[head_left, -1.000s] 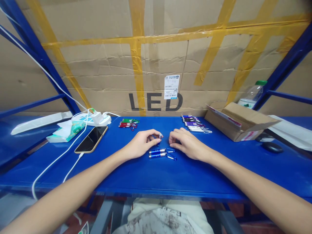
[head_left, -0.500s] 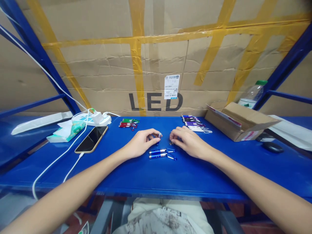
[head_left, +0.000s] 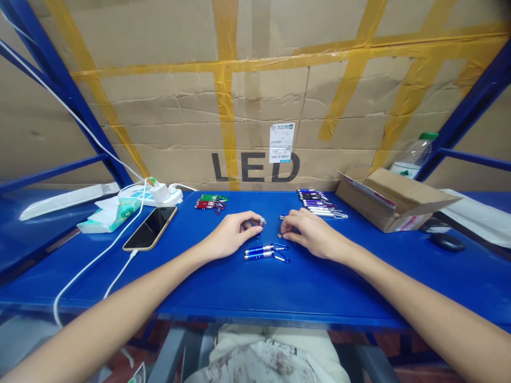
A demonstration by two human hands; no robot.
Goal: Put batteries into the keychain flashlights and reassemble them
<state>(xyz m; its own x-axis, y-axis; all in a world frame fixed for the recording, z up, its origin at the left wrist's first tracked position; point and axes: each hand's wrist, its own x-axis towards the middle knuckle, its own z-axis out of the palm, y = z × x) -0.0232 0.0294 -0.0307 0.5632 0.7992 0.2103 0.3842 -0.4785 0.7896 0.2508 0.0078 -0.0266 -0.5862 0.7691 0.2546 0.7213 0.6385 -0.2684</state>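
My left hand rests on the blue table, fingers curled round a small blue keychain flashlight whose silver tip shows past the fingertips. My right hand lies a little to its right, fingers pinched over a tiny round part at its fingertips. Two blue keychain flashlights with clips lie side by side just in front of both hands.
A row of green and red flashlights lies behind left, purple and silver ones behind right. A phone on a white cable, tissue pack, power strip, open cardboard box, bottle and dark mouse stand around.
My right hand has shifted slightly right and back, uncovering a tiny round part at its fingertips. The left hand has stayed still.
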